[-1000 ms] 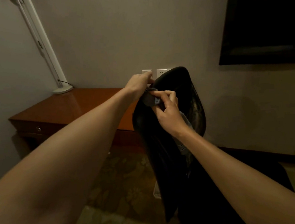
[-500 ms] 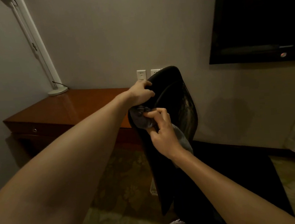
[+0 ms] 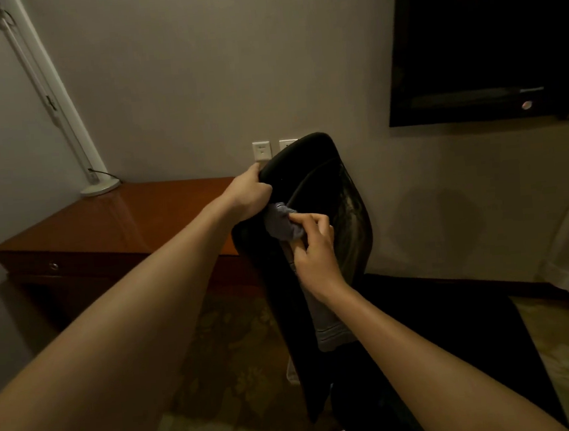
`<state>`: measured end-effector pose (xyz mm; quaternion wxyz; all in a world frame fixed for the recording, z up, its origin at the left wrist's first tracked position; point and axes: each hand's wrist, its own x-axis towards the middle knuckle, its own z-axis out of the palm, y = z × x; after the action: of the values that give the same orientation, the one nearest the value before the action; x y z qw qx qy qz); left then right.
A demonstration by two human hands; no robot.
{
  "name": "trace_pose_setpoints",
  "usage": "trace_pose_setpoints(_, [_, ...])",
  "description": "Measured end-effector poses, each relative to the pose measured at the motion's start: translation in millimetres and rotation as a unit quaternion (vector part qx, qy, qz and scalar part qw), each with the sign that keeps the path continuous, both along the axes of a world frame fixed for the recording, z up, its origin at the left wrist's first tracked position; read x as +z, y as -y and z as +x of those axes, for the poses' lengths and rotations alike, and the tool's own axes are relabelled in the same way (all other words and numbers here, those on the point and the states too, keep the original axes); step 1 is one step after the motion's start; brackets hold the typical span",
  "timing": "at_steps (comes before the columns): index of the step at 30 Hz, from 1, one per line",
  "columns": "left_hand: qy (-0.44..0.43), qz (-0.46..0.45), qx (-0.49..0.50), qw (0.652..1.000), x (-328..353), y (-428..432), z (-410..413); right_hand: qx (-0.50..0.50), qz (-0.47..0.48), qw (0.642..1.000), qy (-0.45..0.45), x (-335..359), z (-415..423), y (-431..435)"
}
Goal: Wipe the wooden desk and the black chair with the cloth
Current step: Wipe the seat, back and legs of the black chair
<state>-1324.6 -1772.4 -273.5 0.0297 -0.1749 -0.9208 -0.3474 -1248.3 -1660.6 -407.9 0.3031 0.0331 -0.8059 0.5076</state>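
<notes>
A glossy reddish wooden counter [image 3: 132, 221] stands against the grey wall of a dim room, with a white lamp [image 3: 60, 107] at its far corner, a dark television [image 3: 487, 36] hung to the right and patterned carpet [image 3: 225, 340] below. The black chair [image 3: 328, 184] stands just right of the counter, its tall back upright and its seat reaching right. The left hand [image 3: 250, 194] grips the back's upper edge. The right hand [image 3: 313, 247] pinches a bunched grey cloth [image 3: 282, 224] against the back, the cloth's tail hanging straight down.
</notes>
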Motion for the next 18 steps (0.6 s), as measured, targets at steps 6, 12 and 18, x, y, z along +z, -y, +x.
trace_pose_setpoints(6, [-0.035, -0.021, -0.003, 0.999, -7, 2, -10, -0.024, 0.029, 0.999, -0.019, 14, -33, -15])
trace_pose_setpoints(12, [-0.047, -0.076, -0.010, 0.996, -6, 2, -16, -0.087, 0.019, 0.996, -0.020, 35, -73, -15])
trace_pose_setpoints(18, [-0.044, -0.101, -0.028, 0.994, -4, 3, -23, -0.160, 0.033, 0.985, 0.057, 56, -98, -30])
